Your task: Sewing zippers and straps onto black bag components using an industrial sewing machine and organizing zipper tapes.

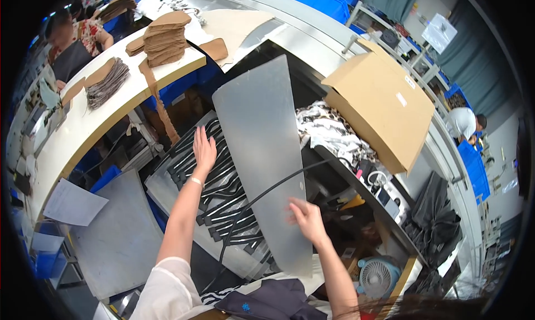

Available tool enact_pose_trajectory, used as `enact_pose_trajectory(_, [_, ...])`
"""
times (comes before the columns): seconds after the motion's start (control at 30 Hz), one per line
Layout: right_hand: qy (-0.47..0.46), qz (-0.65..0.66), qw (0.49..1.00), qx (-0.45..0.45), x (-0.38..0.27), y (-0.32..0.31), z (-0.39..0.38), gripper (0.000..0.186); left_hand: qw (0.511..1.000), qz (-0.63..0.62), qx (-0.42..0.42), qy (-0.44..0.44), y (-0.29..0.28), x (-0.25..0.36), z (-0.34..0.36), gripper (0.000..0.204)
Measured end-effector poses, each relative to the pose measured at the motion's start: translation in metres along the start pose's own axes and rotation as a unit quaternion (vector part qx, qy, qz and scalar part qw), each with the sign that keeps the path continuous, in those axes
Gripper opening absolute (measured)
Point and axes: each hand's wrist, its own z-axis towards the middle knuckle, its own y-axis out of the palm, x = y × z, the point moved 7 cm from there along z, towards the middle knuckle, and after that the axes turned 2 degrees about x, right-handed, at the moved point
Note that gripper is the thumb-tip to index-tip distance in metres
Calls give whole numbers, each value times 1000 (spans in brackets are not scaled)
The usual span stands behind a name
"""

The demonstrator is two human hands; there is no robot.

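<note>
My left hand (205,150) lies stretched out, fingers extended, over rows of black strips with pale stripes (225,181). These strips lie side by side on a grey, tray-like surface (164,189), partly covered by a long smooth grey board (259,119). My right hand (307,220) hovers at the board's lower right part, thumb and fingers loosely apart and slightly smeared by motion. It holds nothing that I can see. A black cable (267,192) runs across the board and down past the strips.
Brown cut pieces (166,38) stand stacked on a curved white table (120,97). At right are a cardboard box (384,103), patterned fabric (331,133), black cloth (434,214) and a small fan (378,278). One person (78,44) sits far left; another (463,124) bends far right.
</note>
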Motion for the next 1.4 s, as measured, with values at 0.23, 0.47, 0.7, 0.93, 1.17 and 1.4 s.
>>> enact_pose_trajectory(0.23, [-23, -17, 1000, -4, 12, 14, -26, 29, 980, 97, -167, -37, 66, -19, 54, 54])
enact_pose_trajectory(0.47, [26, 33, 999, 23, 21, 16, -20, 28, 972, -108, -104, -182, 96, -35, 15, 63])
enact_pose_trajectory(0.7, [12, 15, 994, 109, 3, -17, -32, 27, 935, 279, -218, 28, 97, -37, -26, 47])
enact_pose_trajectory(0.93, [-6, -10, 997, 75, -11, -9, -25, 26, 969, 180, 88, 147, 43, 38, -42, 44])
enact_pose_trajectory(1.17, [-89, -129, 986, 65, -36, 1, -29, 21, 958, -61, -277, -35, 81, 44, -138, 32])
enact_pose_trajectory(1.4, [-103, -193, 973, 76, -68, -29, -36, 21, 954, 160, -229, 106, 63, 23, -122, 43])
